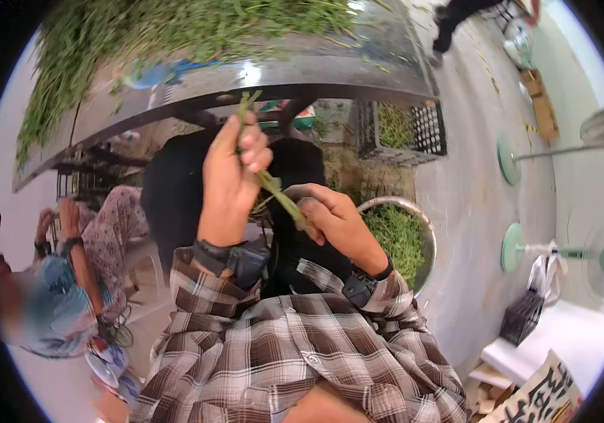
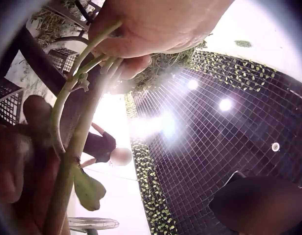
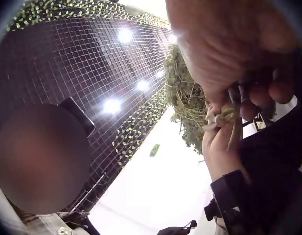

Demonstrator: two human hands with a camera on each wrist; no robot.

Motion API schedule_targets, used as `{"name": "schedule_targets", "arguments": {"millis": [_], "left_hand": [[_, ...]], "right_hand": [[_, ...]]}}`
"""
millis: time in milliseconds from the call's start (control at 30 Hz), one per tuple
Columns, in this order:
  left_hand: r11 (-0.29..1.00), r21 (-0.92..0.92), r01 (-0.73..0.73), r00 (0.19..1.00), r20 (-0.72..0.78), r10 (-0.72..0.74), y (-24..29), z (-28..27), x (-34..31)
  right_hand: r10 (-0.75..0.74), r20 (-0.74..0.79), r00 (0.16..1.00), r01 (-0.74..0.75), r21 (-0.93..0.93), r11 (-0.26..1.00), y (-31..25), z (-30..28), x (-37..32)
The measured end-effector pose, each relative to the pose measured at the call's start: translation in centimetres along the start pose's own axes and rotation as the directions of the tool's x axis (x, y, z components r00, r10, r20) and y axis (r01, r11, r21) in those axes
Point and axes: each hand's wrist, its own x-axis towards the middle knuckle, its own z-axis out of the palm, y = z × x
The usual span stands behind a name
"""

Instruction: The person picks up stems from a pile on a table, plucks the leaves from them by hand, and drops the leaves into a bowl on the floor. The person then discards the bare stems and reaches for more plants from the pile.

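Note:
Over the lap, a small bunch of green plant stems (image 1: pixel 279 192) runs slantwise between both hands. My left hand (image 1: pixel 235 158) grips its upper part, with pale stem tops poking out above the thumb. At the lower end, my right hand (image 1: pixel 334 217) pinches the stems between thumb and curled fingers. Close up in the left wrist view, a thick stem (image 2: pixel 82 129) with a side shoot and one small leaf (image 2: pixel 88 190) leads up into the left hand. The right wrist view shows stem ends (image 3: pixel 224 119) beside the right fingers.
A metal table (image 1: pixel 295 67) bears a big heap of leafy greens (image 1: pixel 196 28). Beside my right knee stands a metal basin (image 1: pixel 429 243) of greens, and beyond it a black crate (image 1: pixel 425 141) of stems. Another person (image 1: pixel 55 282) sits at left. Fans (image 1: pixel 513 247) stand at right.

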Motion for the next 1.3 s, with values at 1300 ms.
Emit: {"name": "schedule_targets", "arguments": {"millis": [1300], "left_hand": [[0.951, 0.276, -0.136, 0.980, -0.104, 0.171, -3.1, 0.1, -1.2]], "right_hand": [[-0.251, -0.597, 0.762, 0.361, 0.071, 0.930, 0.8, -0.4, 0.0]]}}
